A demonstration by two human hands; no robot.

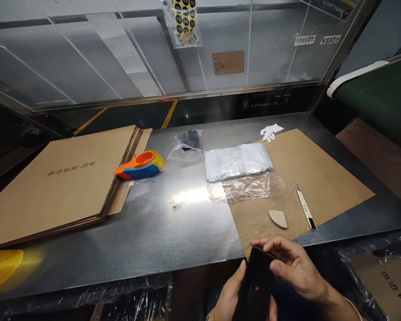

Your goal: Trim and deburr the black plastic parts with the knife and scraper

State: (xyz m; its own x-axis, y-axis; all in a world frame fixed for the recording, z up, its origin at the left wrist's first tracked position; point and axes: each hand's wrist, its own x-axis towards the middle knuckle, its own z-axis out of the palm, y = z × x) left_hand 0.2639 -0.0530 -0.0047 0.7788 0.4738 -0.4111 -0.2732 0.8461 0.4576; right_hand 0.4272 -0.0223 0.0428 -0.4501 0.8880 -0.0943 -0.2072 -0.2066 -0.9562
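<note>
Both my hands hold a flat black object (255, 287), like a phone case, below the front edge of the steel table (173, 223). My left hand (229, 296) grips its lower left side with the thumb up along the edge. My right hand (294, 265) curls over its top right corner with the fingers bent around it. Just beyond my hands lies a brown cardboard sheet (321, 178) with a small beige wedge-shaped piece (278, 218) and a white utility knife (305, 207) on it.
A stack of clear plastic bags (237, 162) lies mid-table over a crinkled clear wrapper (247, 187). A bag with dark items (187, 143), an orange-and-blue tape dispenser (141, 165), a stack of flat cartons (60, 183) and a white glove (270, 132) also lie there. A conveyor belt (381, 96) runs at right.
</note>
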